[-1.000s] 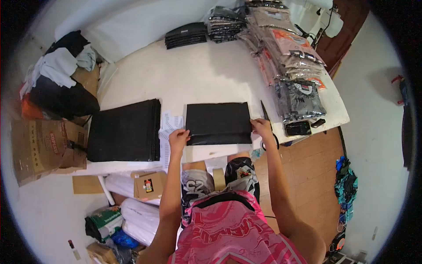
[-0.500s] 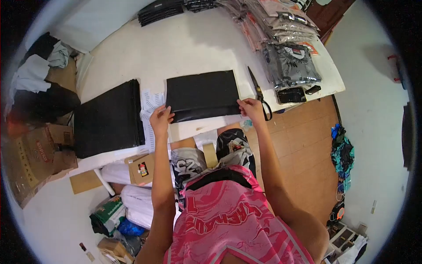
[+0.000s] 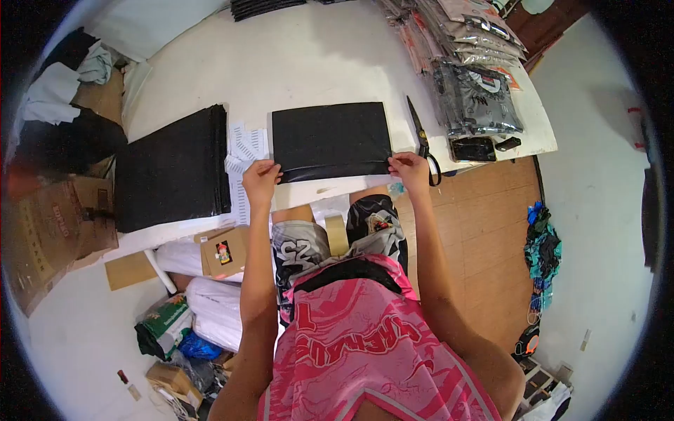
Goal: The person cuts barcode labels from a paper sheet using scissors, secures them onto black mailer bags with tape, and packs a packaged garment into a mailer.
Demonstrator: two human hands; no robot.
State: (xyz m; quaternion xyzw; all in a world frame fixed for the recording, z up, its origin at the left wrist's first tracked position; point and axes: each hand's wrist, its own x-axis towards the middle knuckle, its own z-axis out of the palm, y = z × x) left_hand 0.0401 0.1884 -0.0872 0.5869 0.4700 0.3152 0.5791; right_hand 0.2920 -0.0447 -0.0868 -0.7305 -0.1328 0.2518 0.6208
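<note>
A black plastic mailing bag lies flat on the white table in front of me, with a folded strip along its near edge. My left hand pinches the bag's near left corner. At the opposite corner, my right hand pinches the same strip, fingers closed on the plastic. Black-handled scissors lie just beyond my right hand. Left of the bag are printed paper label strips, partly under a stack of larger black bags.
Clear-wrapped garments are piled at the table's right, with a black phone before them. More folded black packages lie at the far edge. A tape roll rests between my thighs. Cardboard boxes stand at left.
The view has shifted a little. Both hands keep hold of the bag's near corners, and the bag now lies straighter, its near strip pressed flatter.
</note>
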